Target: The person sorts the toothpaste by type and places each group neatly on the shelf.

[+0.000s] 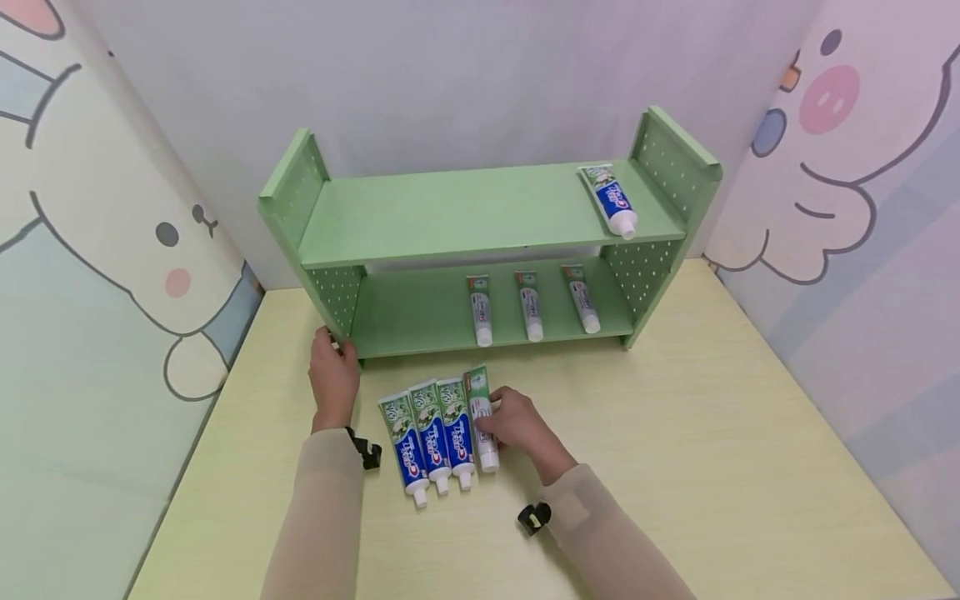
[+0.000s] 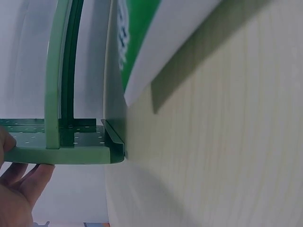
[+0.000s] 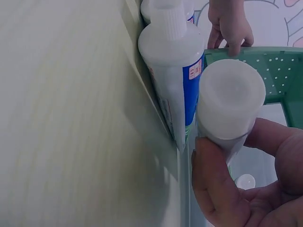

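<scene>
The slim silver-and-green toothpaste tube with a white cap (image 1: 478, 403) is at the right end of a row of three blue, green and white toothpaste tubes (image 1: 432, 432) on the pale wood-grain table (image 1: 720, 433), pinched between the thumb and curled fingers of the right hand (image 1: 521, 423), though from where I stand I can't tell whether it's clear of the tabletop. Over by the two-tier green perforated shelf (image 1: 450, 212), the left hand (image 1: 335, 382) grips the left side panel's front edge, thumb inside, fingers outside.
</scene>
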{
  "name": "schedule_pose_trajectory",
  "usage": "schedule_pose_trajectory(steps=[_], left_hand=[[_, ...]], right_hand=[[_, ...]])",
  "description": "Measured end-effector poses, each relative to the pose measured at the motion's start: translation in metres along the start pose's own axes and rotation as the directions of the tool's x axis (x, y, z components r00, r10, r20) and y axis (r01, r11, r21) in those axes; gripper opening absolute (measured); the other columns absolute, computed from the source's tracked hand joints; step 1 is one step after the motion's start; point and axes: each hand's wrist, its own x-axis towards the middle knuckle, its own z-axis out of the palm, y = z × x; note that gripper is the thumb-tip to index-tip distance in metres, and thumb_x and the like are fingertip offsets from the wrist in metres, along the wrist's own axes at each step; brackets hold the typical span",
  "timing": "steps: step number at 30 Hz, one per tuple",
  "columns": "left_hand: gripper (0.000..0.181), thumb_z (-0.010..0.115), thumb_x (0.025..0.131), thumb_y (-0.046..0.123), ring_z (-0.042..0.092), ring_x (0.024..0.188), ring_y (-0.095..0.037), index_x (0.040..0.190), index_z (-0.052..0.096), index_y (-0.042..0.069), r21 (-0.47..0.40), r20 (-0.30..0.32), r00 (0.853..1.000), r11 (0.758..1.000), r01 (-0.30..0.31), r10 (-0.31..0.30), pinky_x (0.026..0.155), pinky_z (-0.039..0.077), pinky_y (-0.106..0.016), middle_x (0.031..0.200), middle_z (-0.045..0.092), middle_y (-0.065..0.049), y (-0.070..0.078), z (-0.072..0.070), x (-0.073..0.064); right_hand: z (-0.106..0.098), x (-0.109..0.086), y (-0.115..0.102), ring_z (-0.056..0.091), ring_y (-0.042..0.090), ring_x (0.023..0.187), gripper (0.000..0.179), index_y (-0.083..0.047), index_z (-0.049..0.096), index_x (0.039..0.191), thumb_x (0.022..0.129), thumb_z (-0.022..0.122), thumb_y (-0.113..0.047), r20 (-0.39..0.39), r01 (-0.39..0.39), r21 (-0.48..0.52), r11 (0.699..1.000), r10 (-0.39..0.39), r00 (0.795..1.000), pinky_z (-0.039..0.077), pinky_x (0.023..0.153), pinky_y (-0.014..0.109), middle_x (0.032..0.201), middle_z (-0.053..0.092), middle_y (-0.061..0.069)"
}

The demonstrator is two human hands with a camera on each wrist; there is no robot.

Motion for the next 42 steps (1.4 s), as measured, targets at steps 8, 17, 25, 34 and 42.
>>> schedule_pose_trajectory(steps=[8,17,25,34,42], left_hand=[[0.034,0.043,0.104,0.017,0.060,0.092,-0.036,0.130,0.043,-0.003,0.003,-0.006,1.000,1.000,-0.011,0.011,0.069,0.051,-0.048,0.118,0.052,-0.022,-0.001,0.000,-0.001],[0.033,0.044,0.104,0.017,0.060,0.091,-0.036,0.130,0.043,-0.004,0.004,-0.005,1.000,1.000,-0.009,0.009,0.069,0.051,-0.048,0.118,0.052,-0.022,-0.001,-0.001,-0.001],[0.034,0.043,0.104,0.017,0.059,0.095,-0.037,0.131,0.042,-0.004,0.002,0.004,1.000,1.000,-0.003,0.003,0.071,0.052,-0.048,0.120,0.051,-0.022,0.000,0.000,0.000],[0.035,0.043,0.104,0.018,0.060,0.094,-0.036,0.132,0.041,-0.003,-0.005,0.013,1.000,1.000,0.002,-0.002,0.071,0.052,-0.048,0.122,0.051,-0.022,0.000,-0.001,0.000],[0.035,0.043,0.104,0.017,0.059,0.094,-0.037,0.133,0.041,-0.003,-0.006,0.017,1.000,1.000,-0.005,0.005,0.070,0.052,-0.048,0.121,0.051,-0.022,-0.002,0.000,0.000]], right_hand=[[-0.003,-0.002,-0.004,0.063,0.023,0.065,0.053,0.007,0.050,0.126,0.084,0.076,-0.011,0.018,0.022,0.049,0.999,-0.023,1.000,0.056,0.051,0.033,0.089,0.060,0.014],[-0.007,-0.001,-0.009,0.063,0.023,0.065,0.053,0.006,0.050,0.127,0.084,0.076,-0.012,0.025,0.041,0.068,0.997,-0.042,0.999,0.057,0.053,0.035,0.092,0.061,0.014],[-0.011,-0.002,-0.016,0.063,0.023,0.061,0.052,0.005,0.050,0.126,0.084,0.076,-0.011,0.028,0.074,0.085,0.994,-0.076,0.997,0.057,0.054,0.039,0.088,0.061,0.012],[-0.011,0.001,-0.027,0.065,0.023,0.061,0.053,0.004,0.050,0.127,0.083,0.076,-0.010,0.043,0.073,0.106,0.992,-0.078,0.996,0.058,0.056,0.040,0.089,0.062,0.012],[-0.009,0.006,-0.036,0.066,0.025,0.062,0.055,0.004,0.049,0.130,0.085,0.075,-0.010,0.064,0.085,0.133,0.987,-0.094,0.993,0.058,0.059,0.044,0.089,0.062,0.013]])
